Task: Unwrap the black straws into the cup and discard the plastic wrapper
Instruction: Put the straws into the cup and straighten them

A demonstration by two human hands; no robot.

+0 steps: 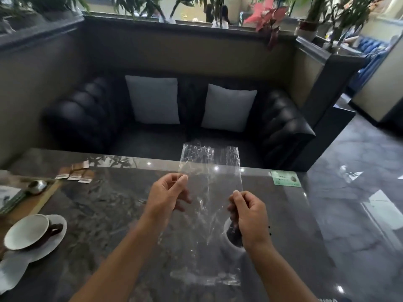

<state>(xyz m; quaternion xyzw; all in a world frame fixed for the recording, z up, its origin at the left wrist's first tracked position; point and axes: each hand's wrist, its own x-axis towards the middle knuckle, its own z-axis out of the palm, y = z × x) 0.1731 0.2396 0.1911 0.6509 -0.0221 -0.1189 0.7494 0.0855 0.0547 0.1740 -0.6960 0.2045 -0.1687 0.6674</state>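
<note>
While I hold the clear plastic wrapper (209,192) up over the dark marble table (109,214), my left hand (168,196) pinches its left edge between thumb and forefinger, the other fingers curled loosely underneath. My right hand (248,212) is closed on the wrapper's right edge, thumb pressed against the forefinger. The wrapper hangs as a long, crinkled sheet stretched between both hands, its top reaching past the far table edge and its printed bottom strip low, near my forearms. Just beneath my right hand stands the white cup (229,243), mostly hidden by my wrist, with something dark inside it; I cannot tell for sure that these are the black straws. Off to my left sit a white coffee cup (27,233) tipped on its saucer (55,238), a wooden tray (41,199) with a metal spoon (37,186), and a few sugar packets (75,174). Beyond the table is a black sofa (283,131) with two grey cushions (153,99).
</note>
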